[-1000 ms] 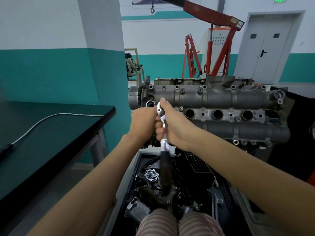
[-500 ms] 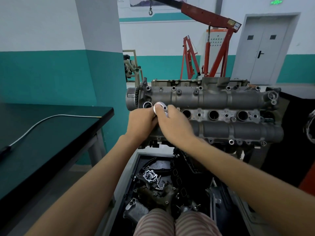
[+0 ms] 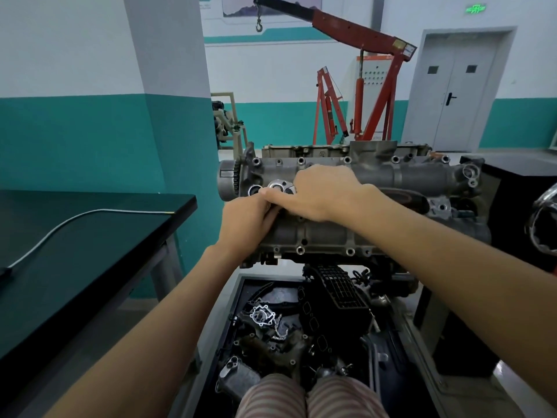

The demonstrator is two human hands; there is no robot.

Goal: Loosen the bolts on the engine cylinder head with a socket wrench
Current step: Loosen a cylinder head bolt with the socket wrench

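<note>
My left hand [image 3: 247, 218] and right hand [image 3: 324, 193] clench the shiny round-headed socket wrench [image 3: 278, 187] on the rough grey cylinder head [image 3: 407, 176].

Right hand [image 3: 327, 193] covers most of the wrench [image 3: 278, 187]; only its shiny head shows, handle hidden. Left hand [image 3: 245, 220] fingers tucked under it, grip can't be told. Shiny round part [image 3: 542, 224] cut off at right edge, unidentifiable.

Bare forearms [image 3: 156, 336]; striped pink-and-white trousers [image 3: 310, 398].
</note>
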